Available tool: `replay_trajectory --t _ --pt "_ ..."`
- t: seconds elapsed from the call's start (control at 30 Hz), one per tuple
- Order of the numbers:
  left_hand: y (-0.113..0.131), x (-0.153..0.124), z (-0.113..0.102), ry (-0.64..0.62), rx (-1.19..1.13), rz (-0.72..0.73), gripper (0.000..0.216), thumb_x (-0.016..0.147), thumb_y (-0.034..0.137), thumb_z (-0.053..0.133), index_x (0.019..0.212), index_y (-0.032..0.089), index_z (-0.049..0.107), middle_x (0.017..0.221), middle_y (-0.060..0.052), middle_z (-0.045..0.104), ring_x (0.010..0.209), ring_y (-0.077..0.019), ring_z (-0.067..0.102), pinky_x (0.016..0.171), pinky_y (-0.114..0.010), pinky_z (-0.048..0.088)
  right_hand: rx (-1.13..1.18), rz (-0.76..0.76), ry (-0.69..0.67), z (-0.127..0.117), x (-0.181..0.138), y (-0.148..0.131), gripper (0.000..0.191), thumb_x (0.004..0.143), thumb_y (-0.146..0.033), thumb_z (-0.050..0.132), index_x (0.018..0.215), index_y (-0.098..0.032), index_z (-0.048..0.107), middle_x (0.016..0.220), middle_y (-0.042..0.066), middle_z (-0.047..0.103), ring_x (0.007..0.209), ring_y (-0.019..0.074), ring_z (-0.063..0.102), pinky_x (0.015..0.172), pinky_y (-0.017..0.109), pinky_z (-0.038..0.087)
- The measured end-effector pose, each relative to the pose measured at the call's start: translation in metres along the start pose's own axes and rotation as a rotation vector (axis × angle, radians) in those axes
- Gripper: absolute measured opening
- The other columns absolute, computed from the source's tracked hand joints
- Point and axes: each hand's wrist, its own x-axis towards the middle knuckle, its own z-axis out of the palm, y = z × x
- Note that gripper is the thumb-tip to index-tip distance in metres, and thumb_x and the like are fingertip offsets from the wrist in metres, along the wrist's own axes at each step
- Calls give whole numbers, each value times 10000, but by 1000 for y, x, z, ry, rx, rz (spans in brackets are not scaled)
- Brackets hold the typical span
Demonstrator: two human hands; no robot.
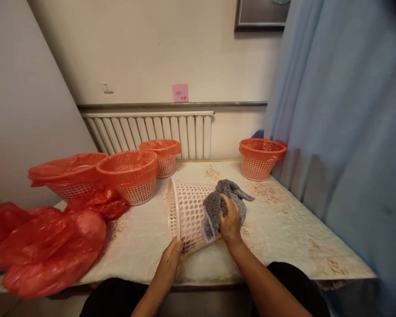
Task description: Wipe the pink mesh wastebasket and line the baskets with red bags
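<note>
A pale pink perforated plastic basket (192, 207) lies on its side on the table, its mouth turned left. My left hand (170, 259) grips the near lower part of its rim, the thumb showing at the edge. Against the base end of the basket, my right hand (231, 222) presses a grey cloth (213, 211) with a light purple border. The fingers are curled into the cloth, and one end of it trails off to the right. Part of the basket's base is covered by cloth and hand.
Red-lined baskets stand at the left (69, 176), left of centre (132, 178), behind it (165, 158) and at the back right (260, 160). Crumpled red plastic bags (53, 246) spread over the front left. A blue curtain (343, 132) borders the flowered tablecloth (293, 233); a radiator (171, 132) lies behind.
</note>
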Motion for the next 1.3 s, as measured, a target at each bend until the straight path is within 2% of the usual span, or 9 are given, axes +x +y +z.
replay_trajectory --t 0.13,0.23,0.37,0.63,0.77,0.9,1.13,1.2,1.3 --pt "-23 -3 -3 -36 -4 5 704 795 725 453 1132 147 672 1208 -128 685 1153 -318 580 1101 -475 354 -12 274 89 -1 7 27 503 810 -130 427 1297 -136 554 1249 142 633 1159 267 587 1005 472 464" --pt "-39 -5 -7 -71 21 6 697 810 708 453 1182 155 655 1287 -123 644 1301 -323 477 1163 -496 245 21 314 99 1 7 31 530 794 -125 419 1308 -148 547 1252 130 633 1145 255 596 999 452 469" --pt "-36 -5 -9 -110 67 13 676 842 688 415 1187 157 654 1301 -126 635 1289 -319 486 1156 -490 262 43 159 38 4 1 11 495 811 -113 424 1281 -175 565 1236 111 638 1155 254 579 1023 488 450" --pt "-19 1 3 -15 68 74 632 852 683 383 1016 156 690 1130 -124 704 1133 -305 584 1088 -434 376 231 -383 -137 -1 -44 -75 543 779 -84 459 1306 -197 526 1235 113 616 1259 251 515 1061 533 438" --pt "-15 1 4 43 60 60 627 854 690 378 981 153 676 1084 -122 709 1071 -288 604 1045 -411 418 200 -444 -144 2 -43 -75 527 775 -78 478 1290 -171 538 1234 140 603 1287 266 486 1072 565 416" --pt "-5 3 3 65 56 11 631 851 708 368 937 162 671 987 -105 722 967 -273 622 967 -388 466 83 -278 -92 7 -17 -34 514 791 -58 449 1276 -189 560 1188 100 654 1251 252 522 1100 573 374" --pt "-2 4 2 51 50 1 661 811 757 381 904 176 680 923 -83 719 855 -255 620 875 -349 499 -35 308 140 0 12 39 451 817 -171 453 1244 -137 594 1187 143 668 1082 264 624 961 457 493" --pt "-3 4 2 56 50 10 681 807 767 374 922 170 679 943 -88 716 875 -257 617 908 -357 487 -24 345 147 0 12 41 469 813 -168 442 1258 -137 586 1199 139 662 1087 258 621 970 452 487" --pt "-2 5 2 65 73 -11 716 809 777 349 951 156 675 924 -91 717 807 -247 616 926 -380 483 24 238 100 3 5 22 463 814 -140 429 1248 -159 590 1219 116 648 1128 248 591 1013 466 457"
